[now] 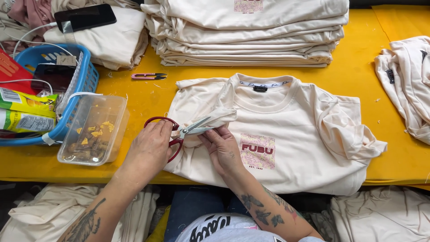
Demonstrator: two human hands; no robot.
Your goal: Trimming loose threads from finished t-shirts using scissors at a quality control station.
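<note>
A cream T-shirt (291, 130) with a pink square print on the chest lies face up on the yellow table (380, 80). My left hand (150, 145) grips red-handled scissors (179, 132), whose blades are open around a fold of the shirt's sleeve (219, 116). My right hand (221, 145) rests on the shirt and pinches that sleeve fabric just beside the blades.
A stack of folded cream shirts (251, 36) sits at the back. Small pink thread snips (148, 76) lie behind the shirt. A clear plastic tub (94, 130) and a blue basket (85, 76) stand at left. Loose shirts (407, 85) lie at right.
</note>
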